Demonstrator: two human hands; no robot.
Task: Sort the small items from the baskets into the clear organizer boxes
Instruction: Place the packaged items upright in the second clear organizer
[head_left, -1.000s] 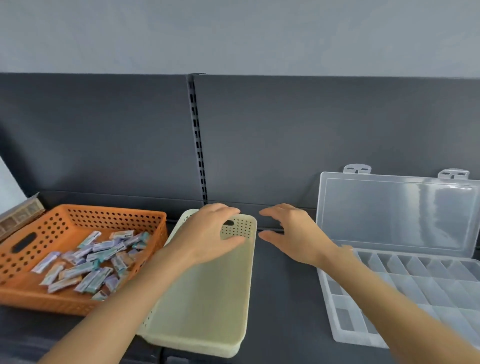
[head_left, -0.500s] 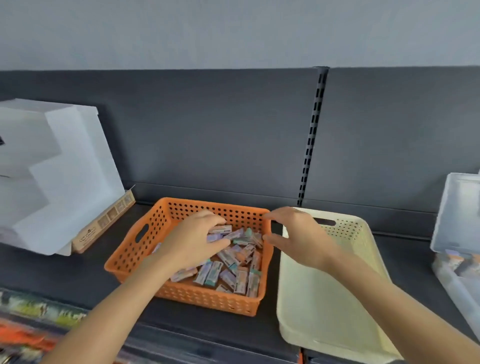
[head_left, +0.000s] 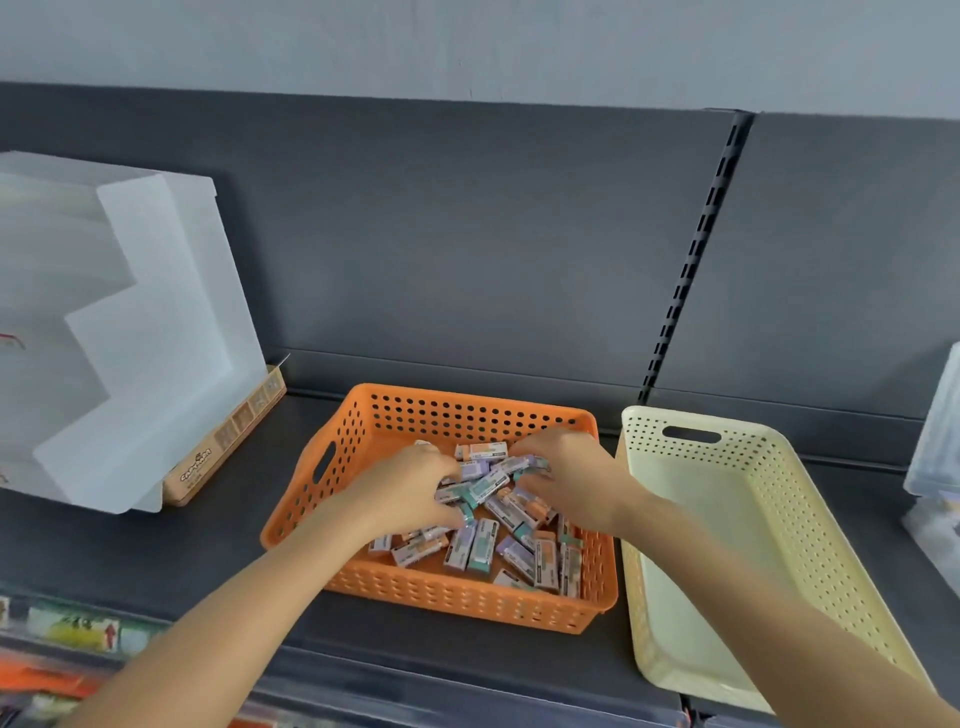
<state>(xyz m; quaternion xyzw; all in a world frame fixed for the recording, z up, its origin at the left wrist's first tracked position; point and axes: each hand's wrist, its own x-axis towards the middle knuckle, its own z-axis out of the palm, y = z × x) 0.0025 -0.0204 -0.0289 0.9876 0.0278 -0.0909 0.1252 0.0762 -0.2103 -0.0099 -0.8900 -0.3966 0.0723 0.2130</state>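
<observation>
A dark shelf (head_left: 156, 561) holds an orange basket (head_left: 467, 603) heaped with small packets (head_left: 467, 551). The left hand (head_left: 410, 493) and right hand (head_left: 566, 483), close together, each curl round packets. The cream basket (head_left: 727, 519) just beside it is empty, so it is probably finished. A clear organizer box (head_left: 935, 452) sits at the shelf's right edge. Most sorting seems left.

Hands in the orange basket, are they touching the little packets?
Touching. The head view shows the left hand and right hand with fingers curled around packets piled in the orange basket.
</observation>
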